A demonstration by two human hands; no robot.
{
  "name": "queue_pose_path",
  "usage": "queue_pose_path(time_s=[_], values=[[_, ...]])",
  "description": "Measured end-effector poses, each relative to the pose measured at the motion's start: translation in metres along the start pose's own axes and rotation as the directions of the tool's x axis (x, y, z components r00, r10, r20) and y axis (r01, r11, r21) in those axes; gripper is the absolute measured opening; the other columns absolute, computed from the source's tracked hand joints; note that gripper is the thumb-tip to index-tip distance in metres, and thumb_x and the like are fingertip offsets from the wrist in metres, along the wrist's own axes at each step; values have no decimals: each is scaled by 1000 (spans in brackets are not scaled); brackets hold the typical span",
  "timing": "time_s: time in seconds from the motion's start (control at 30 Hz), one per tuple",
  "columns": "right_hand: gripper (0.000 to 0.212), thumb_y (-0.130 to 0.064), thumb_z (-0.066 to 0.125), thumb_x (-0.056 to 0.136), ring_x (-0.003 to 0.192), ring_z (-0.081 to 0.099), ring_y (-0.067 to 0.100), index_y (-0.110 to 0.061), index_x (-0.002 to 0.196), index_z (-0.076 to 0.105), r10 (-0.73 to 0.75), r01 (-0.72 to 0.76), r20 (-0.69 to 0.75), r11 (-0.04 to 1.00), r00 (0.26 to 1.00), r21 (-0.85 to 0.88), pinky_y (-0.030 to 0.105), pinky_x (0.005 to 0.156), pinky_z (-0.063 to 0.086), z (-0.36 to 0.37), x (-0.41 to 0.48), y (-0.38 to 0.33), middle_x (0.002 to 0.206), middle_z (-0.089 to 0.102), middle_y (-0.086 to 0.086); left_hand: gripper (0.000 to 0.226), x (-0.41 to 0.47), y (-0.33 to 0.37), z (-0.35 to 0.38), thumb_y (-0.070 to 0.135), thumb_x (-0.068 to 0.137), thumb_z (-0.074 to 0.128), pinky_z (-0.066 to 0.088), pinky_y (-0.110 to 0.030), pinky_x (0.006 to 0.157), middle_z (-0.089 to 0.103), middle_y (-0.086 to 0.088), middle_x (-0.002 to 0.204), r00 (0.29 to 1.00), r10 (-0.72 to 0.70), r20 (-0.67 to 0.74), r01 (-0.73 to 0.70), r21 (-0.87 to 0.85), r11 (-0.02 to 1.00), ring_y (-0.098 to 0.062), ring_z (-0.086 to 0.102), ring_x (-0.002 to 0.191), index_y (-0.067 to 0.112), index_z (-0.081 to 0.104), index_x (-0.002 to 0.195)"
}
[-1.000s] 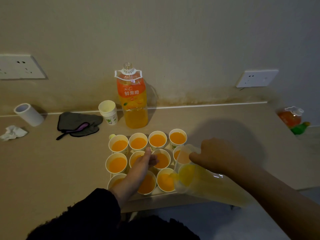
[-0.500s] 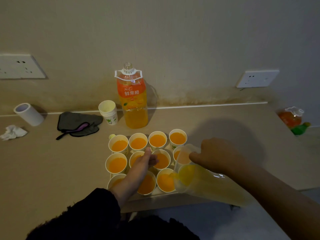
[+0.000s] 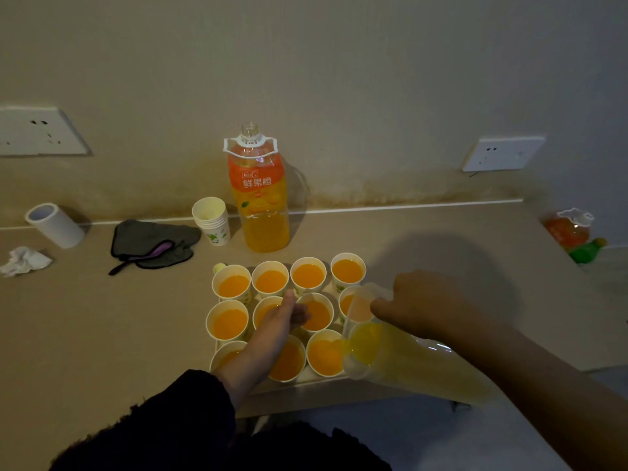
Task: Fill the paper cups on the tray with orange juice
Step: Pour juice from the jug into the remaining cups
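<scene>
1. Wears a black long sleeve (image 3: 190,406) on the left arm, ending at the wrist.
2. Shows a fuzzy, uneven cuff edge, possibly fleece, though too dim to be sure.
3. Leaves the left hand (image 3: 275,324) uncovered beyond that cuff.
4. Leaves the right hand (image 3: 424,300) and right forearm (image 3: 550,385) uncovered up to the frame edge.
5. Carries the same black cloth (image 3: 278,450) across the bottom, under the sleeve.

Dim yellowish light, soft detail, a broad blurred shadow on the table (image 3: 102,334), bowed lines at the edges.
</scene>
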State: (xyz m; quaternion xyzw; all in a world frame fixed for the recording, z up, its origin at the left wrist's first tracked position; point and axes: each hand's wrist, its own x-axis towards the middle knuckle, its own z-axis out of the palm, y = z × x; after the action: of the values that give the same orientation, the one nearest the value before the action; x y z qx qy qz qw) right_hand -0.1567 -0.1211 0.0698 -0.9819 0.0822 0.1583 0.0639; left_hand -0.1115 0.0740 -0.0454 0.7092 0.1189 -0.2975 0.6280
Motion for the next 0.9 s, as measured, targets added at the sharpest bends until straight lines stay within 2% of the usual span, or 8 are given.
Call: queue_pose_path(time_s=[0.1,0.43,0.6,0.7,0.9], values=[[36,-54,47,91,59,34,3,-19,85,45,-9,9,-3,1000,1000,-5,17,52,23,-1,-1,0,67,37,-9,54,-1,1,0,50,99,24,29,-41,113,69,-5,107,1000,5,5,-5,0,1000,-17,60,108,15,64,106],[36,-54,47,91,59,33,3,-19,84,44,-24,24,8,1000,1000,11,17,53,22,-1,-3,0,66,36,-9,54,0,-2,2,53,98,25,29,-44,113,70,-3,104,1000,-4,-7,4,2,1000,-18,60,108,16,64,103],[37,-51,49,91,58,32,1,-19,75,42,-32,32,10,999,999,19,16,51,21,-2,-5,-3,66,36,-9,53,-1,-1,1,51,98,24,30,-40,112,69,-4,106,1000,6,-4,-6,8,1000,-18,60,108,16,64,102],[42,-50,48,92,57,32,2,-23,64,34,-38,38,19,999,999,17,17,51,19,-3,-6,-5,65,37,-9,51,0,-1,1,51,98,26,31,-40,111,69,-5,106,1000,7,-7,-7,-10,1000,-19,60,108,18,64,98],[42,-51,47,93,56,35,3,-24,63,33,-37,37,16,999,999,15,16,52,20,-3,-5,-7,64,38,-8,51,0,-1,1,51,98,25,29,-43,113,69,-5,107,1000,-2,-6,1,-5,1000,-19,59,110,18,64,100]])
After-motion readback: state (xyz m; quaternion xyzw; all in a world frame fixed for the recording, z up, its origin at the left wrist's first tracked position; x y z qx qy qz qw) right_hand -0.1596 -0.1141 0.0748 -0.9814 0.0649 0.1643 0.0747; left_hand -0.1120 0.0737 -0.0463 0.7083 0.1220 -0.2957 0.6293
